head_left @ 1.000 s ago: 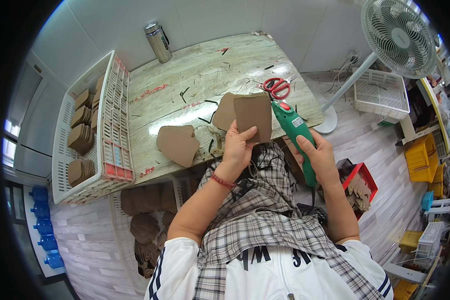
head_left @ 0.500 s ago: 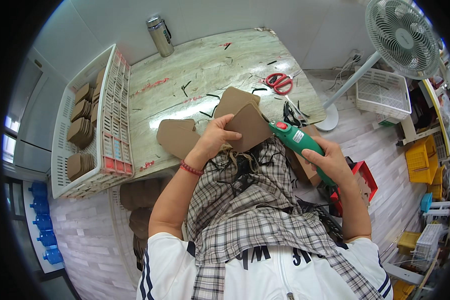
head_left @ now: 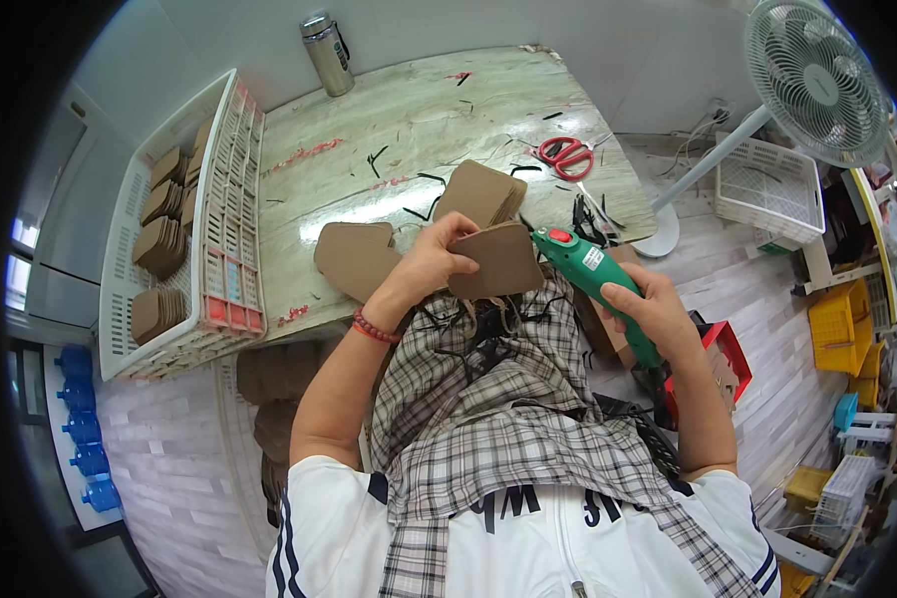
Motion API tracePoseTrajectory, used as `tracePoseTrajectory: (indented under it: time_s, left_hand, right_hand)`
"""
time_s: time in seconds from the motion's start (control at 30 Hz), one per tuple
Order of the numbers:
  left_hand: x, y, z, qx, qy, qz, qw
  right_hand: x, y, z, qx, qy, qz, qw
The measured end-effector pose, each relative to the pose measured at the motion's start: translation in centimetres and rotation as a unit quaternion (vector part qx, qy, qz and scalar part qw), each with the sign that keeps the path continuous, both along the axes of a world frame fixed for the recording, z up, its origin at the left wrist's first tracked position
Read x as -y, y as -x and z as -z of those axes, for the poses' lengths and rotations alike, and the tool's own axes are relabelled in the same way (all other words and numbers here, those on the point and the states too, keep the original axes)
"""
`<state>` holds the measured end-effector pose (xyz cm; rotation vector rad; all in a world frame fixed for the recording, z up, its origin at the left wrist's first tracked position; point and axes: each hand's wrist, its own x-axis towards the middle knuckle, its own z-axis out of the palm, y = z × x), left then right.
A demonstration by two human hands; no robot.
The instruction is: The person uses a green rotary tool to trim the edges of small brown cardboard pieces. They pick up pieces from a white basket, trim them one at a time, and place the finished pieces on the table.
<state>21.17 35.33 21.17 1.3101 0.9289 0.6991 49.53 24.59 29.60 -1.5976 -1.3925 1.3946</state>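
A flat brown piece with rounded corners [head_left: 498, 264] is pinched by its left side in my left hand [head_left: 431, 261], over my lap. My right hand [head_left: 651, 311] is wrapped round a green handheld power tool [head_left: 593, 274] with a red switch. The tool's dark tip points at the piece's upper right corner, close to its edge; whether they touch I cannot tell. Just beyond, on the table, lies a stack of similar brown pieces [head_left: 473, 191]. Further brown pieces [head_left: 352, 254] rest at the table's near edge, left of my left hand.
Red-handled scissors [head_left: 565, 157] and a heap of black strips [head_left: 590, 221] lie on the table [head_left: 369, 120], among scattered scraps. A white crate [head_left: 231, 229] of brown stacks stands left, a steel flask [head_left: 327, 55] at the back. A fan [head_left: 817, 85] and red box [head_left: 730, 361] are right.
The brown piece in my left hand has turned, so a different edge faces the tool. The tool stays close to it, still in my right hand. The view has shifted slightly.
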Motion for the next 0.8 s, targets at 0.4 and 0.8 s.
tracePoseTrajectory:
  time_s: [0.4, 0.8]
  left_hand:
    - [-0.4, 1.4, 0.1, 0.125, 0.024, -0.120, 0.985]
    - [0.1, 0.8, 0.1, 0.043, 0.056, -0.016, 0.997]
  right_hand:
    - [-0.3, 0.4, -0.4, 0.004, 0.039, -0.043, 0.998]
    - [-1.7, 2.8, 0.0, 0.052, 0.040, -0.071, 0.995]
